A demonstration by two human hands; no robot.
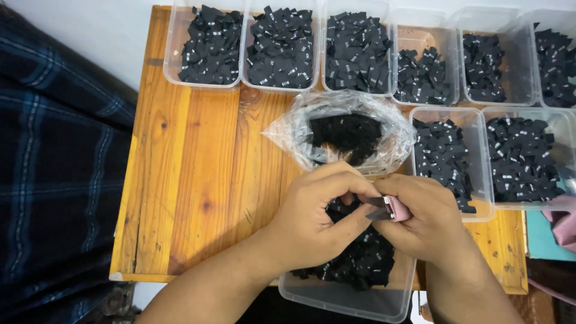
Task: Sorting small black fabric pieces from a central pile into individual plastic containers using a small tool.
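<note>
My left hand (312, 219) and right hand (423, 219) meet over the near clear tub (348, 297), which sits at the tabletop (198, 180) edge just below both grips. The right grip is clamped on small pink-handled snips (389, 209), whose blades point left, straight toward the left fingertips (351, 191); their long axis runs across from one hand to the other. The left grip is pinched together around something small and dark, probably one of the black fabric labels (366, 258), though I cannot make out the piece itself between the fingers. The snip tips lie just beside that pinch, nearly touching. The heap of labels lies directly beneath the hands, nearer the right wrist. Beyond the grips, away from me, sits an open clear plastic bag (342, 129) of the same black pieces, with rows of filled clear bins (282, 48) farther off.
</note>
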